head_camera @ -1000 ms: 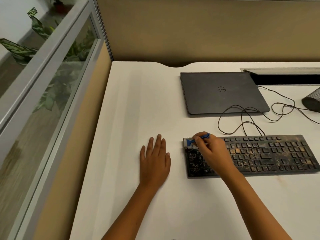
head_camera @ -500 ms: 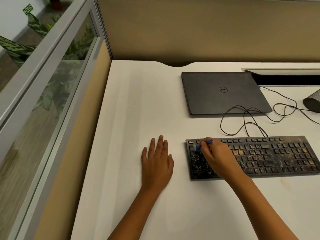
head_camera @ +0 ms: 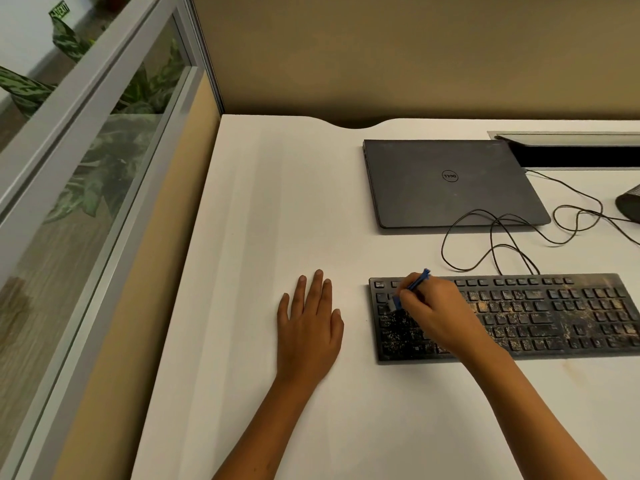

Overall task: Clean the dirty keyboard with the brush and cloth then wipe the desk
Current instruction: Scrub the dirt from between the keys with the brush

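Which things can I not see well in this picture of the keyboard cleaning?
- Brush, head view: the right hand hides most of the handle; the bristles are unclear.
- Keyboard: its right end is cut by the picture edge, and the hand covers some keys.
- Dark object at the right edge: mostly cut off.
- Cloth: not in view.

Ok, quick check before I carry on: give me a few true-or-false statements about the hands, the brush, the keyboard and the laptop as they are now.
1. The right hand holds the blue brush over the left end of the keyboard. True.
2. The left hand grips a cloth. False: it lies flat on the desk, holding nothing.
3. The laptop is closed. True.
4. The keyboard is clean. False: yellowish grime covers many keys.
5. The left hand rests on the keyboard. False: it lies beside it, apart.
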A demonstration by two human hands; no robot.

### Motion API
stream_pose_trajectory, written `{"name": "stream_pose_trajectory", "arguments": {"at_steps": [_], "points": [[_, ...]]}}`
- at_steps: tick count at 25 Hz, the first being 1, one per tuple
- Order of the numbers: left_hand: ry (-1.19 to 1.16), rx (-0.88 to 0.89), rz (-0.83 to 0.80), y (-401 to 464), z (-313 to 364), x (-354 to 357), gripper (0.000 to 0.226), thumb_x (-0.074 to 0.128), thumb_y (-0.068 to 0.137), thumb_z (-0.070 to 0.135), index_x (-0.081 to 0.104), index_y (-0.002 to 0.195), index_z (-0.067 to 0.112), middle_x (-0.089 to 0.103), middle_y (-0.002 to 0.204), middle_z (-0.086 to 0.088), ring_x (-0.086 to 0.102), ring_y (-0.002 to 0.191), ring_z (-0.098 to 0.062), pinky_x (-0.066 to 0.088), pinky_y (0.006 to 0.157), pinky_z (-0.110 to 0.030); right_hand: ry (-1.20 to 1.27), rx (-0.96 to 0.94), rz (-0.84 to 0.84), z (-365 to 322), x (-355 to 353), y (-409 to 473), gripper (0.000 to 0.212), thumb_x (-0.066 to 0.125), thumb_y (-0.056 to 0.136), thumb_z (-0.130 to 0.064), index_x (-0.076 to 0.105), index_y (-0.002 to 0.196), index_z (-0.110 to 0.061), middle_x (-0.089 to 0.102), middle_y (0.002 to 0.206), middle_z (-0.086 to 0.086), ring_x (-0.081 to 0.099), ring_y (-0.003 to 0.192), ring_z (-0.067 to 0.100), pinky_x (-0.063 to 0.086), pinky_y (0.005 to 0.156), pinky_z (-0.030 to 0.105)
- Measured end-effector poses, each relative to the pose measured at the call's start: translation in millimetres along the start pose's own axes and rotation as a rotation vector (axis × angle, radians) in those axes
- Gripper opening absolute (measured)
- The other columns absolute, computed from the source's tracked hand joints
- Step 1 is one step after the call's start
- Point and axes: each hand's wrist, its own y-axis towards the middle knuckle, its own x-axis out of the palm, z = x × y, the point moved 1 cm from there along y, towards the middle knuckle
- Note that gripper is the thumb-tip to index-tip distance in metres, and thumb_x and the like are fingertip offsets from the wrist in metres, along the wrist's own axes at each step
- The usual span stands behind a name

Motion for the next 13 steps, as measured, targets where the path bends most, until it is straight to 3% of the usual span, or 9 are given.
{"name": "stream_pose_trajectory", "arguments": {"at_steps": [3,7,11,13], "points": [[0.001,-0.001,0.001,0.4,0.4,0.1,0.055,0.031,0.097,0.037,0.05,0.143,0.014,0.038,0.155,-0.003,0.036,0.142,-0.026,0.033,0.11,-0.049,0.024,-0.006,0.092,3.7,0.1,-0.2,0.03,0.045,0.095,-0.016,0.062,0.077,0.001,0.058,0.058,0.014,0.049,0.048,0.025,0.037,0.047,0.037],[0.001,-0.001,0.006,0.8,0.7,-0.9,0.055,0.031,0.096,0.036,0.05,0.143,0.014,0.04,0.154,-0.004,0.036,0.142,-0.026,0.034,0.109,-0.049,0.052,0.015,0.011,1.6,5.9,-0.6,0.029,0.044,0.095,-0.014,0.062,0.072,-0.01,0.062,0.063,0.014,0.049,0.048,0.021,0.038,0.048,0.036],[0.006,-0.004,0.003,-0.5,0.1,-0.6,0.055,0.031,0.097,0.036,0.049,0.144,0.014,0.038,0.155,-0.003,0.034,0.143,-0.025,0.032,0.111,-0.048,0.113,0.044,0.127,8.1,5.0,1.4,0.029,0.045,0.095,-0.018,0.065,0.078,-0.005,0.064,0.064,0.014,0.057,0.056,0.029,0.046,0.052,0.04],[0.009,-0.002,0.005,-0.2,0.0,-0.6,0.055,0.031,0.097,0.036,0.049,0.144,0.014,0.038,0.155,-0.003,0.035,0.143,-0.025,0.032,0.11,-0.048,0.067,0.037,0.078,9.7,9.2,1.3,0.032,0.045,0.095,-0.018,0.065,0.077,-0.003,0.063,0.062,0.016,0.056,0.054,0.029,0.045,0.051,0.04]]}}
